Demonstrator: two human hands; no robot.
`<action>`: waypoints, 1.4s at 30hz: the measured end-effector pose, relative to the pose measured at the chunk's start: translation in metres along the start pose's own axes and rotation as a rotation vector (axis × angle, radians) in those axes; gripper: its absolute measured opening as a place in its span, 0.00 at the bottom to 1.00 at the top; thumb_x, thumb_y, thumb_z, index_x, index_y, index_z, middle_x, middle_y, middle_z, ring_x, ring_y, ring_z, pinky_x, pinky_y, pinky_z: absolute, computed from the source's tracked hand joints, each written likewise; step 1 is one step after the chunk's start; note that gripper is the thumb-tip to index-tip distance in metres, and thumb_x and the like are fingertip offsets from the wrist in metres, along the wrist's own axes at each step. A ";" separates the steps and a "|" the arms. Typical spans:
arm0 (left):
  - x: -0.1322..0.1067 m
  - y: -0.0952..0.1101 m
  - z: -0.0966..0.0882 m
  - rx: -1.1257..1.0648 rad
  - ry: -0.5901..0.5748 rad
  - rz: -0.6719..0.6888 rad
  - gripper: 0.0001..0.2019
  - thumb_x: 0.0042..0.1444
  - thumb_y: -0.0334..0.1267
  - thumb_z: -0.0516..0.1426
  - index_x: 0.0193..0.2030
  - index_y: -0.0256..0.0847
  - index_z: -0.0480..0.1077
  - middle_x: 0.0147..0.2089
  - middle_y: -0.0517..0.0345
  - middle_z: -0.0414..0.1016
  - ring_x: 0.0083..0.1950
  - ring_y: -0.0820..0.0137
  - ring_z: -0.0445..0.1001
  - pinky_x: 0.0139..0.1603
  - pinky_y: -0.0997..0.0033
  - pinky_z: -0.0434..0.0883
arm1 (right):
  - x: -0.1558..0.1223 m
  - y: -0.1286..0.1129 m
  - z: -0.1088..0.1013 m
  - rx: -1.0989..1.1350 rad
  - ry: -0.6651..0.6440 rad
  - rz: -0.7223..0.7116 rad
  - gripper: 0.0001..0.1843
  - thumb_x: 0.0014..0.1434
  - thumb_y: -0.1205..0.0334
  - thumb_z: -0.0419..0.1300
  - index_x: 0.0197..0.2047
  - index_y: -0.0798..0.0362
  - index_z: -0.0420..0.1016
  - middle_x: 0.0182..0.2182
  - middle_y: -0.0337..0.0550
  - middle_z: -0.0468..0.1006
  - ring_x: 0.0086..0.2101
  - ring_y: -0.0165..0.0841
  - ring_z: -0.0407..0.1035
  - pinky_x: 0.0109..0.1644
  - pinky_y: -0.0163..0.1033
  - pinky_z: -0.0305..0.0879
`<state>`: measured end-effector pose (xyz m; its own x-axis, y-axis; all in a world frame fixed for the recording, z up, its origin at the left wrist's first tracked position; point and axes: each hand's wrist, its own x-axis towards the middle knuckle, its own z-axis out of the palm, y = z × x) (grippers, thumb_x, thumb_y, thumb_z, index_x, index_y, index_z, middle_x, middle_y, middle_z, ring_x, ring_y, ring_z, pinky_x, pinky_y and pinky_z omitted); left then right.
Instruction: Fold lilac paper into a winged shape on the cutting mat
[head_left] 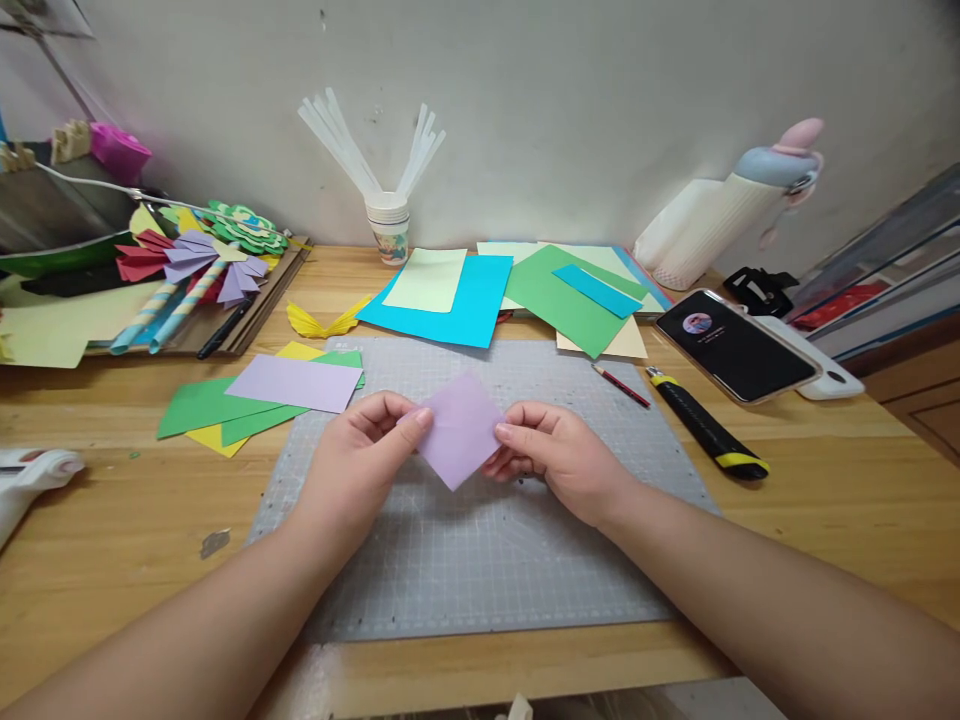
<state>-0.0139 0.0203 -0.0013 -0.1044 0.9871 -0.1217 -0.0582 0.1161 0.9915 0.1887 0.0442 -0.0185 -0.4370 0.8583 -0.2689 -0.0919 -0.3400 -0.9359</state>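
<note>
A square of light purple paper [459, 432] is held up above the grey cutting mat [480, 570], turned so that one corner points down toward me. My left hand [371, 445] pinches its left corner between thumb and fingers. At the opposite corner my right hand [559, 450] pinches the paper in the same way. Just beyond my left hand lies a purple paper rectangle [296, 382] on top of green paper strips [191, 408] and yellow ones. A pencil [621, 385] rests near the mat's far right corner.
Behind the mat lie blue paper [480, 300] and green paper [574, 300]. A paper cup [388, 230] with white sticks stands by the wall. On the right are a utility knife [705, 425], a phone [739, 345] and a bottle [735, 210]. Paper flowers [202, 255] lie at left.
</note>
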 end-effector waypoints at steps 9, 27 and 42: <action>0.002 0.000 -0.001 -0.013 -0.061 -0.111 0.14 0.47 0.45 0.64 0.24 0.39 0.66 0.23 0.65 0.67 0.27 0.75 0.64 0.29 0.76 0.60 | -0.001 -0.002 -0.002 -0.020 -0.058 0.004 0.18 0.55 0.49 0.63 0.24 0.53 0.68 0.18 0.35 0.74 0.19 0.26 0.70 0.20 0.30 0.59; 0.007 -0.007 -0.002 0.022 -0.048 -0.084 0.13 0.51 0.46 0.62 0.37 0.41 0.69 0.34 0.60 0.70 0.33 0.71 0.66 0.35 0.71 0.64 | 0.002 0.003 0.005 0.181 0.050 -0.035 0.21 0.50 0.52 0.67 0.20 0.52 0.59 0.12 0.28 0.61 0.13 0.20 0.52 0.18 0.30 0.42; -0.011 -0.009 0.011 1.029 -0.054 0.826 0.08 0.60 0.34 0.59 0.46 0.48 0.70 0.49 0.55 0.75 0.51 0.61 0.69 0.49 0.58 0.59 | 0.005 0.007 0.009 0.143 0.101 0.051 0.24 0.53 0.44 0.65 0.23 0.52 0.60 0.15 0.29 0.63 0.14 0.22 0.56 0.19 0.30 0.46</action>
<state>-0.0011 0.0092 -0.0084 0.2958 0.8081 0.5094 0.7818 -0.5112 0.3570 0.1775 0.0425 -0.0245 -0.3529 0.8705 -0.3432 -0.2013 -0.4288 -0.8807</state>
